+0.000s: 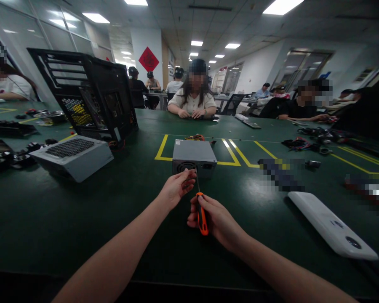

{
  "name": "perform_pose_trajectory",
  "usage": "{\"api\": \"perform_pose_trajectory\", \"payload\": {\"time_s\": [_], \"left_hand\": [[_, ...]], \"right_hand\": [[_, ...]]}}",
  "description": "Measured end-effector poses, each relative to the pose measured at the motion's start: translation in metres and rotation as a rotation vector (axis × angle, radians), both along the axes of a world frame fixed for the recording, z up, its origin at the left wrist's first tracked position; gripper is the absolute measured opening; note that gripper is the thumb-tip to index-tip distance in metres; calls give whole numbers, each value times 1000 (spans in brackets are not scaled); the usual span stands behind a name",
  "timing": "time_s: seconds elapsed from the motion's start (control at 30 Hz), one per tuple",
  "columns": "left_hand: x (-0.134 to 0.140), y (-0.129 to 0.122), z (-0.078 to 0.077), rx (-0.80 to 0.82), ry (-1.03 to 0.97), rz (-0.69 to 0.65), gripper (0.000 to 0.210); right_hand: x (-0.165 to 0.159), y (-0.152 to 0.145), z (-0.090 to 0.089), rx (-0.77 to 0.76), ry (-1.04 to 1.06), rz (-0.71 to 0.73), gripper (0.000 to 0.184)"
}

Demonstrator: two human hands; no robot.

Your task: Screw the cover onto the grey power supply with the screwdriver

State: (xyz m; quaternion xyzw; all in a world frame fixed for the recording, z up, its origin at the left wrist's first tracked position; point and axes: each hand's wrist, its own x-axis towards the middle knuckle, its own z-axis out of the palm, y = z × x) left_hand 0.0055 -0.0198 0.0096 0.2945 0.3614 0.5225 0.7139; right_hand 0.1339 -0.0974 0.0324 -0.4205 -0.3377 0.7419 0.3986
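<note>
My right hand (216, 216) is closed around the orange and black handle of a screwdriver (202, 216), its thin shaft pointing up and away from me. At the screwdriver's tip, the thumb and fingers of my left hand (176, 187) are pinched together; whatever small thing they may hold is too small to make out. Just beyond both hands sits a grey computer power supply (194, 150), with its round fan grille and socket side facing me. Part of the grille is hidden behind my left fingers. Coloured cables (196, 137) come out at its back.
To the left stand a black computer case (91, 92) and a second power supply (72, 155). A white oblong device (331, 225) lies at right, near bundled cables (306, 145). Yellow tape (162, 147) marks the green table (139, 244). A person (192, 99) sits opposite; others sit around.
</note>
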Motion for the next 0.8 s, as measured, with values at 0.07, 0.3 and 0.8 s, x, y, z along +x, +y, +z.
{"api": "perform_pose_trajectory", "payload": {"time_s": [0.07,0.3,0.8], "left_hand": [[3,-1,-1,-14,47,-13,18],[8,-3,-3,9,100,-42,16],[9,-2,-9,70,114,-60,16]], "right_hand": [[1,1,0,-11,3,-41,16],[3,6,-1,-73,-9,-129,17],[4,15,-1,-76,-4,-144,16]]}}
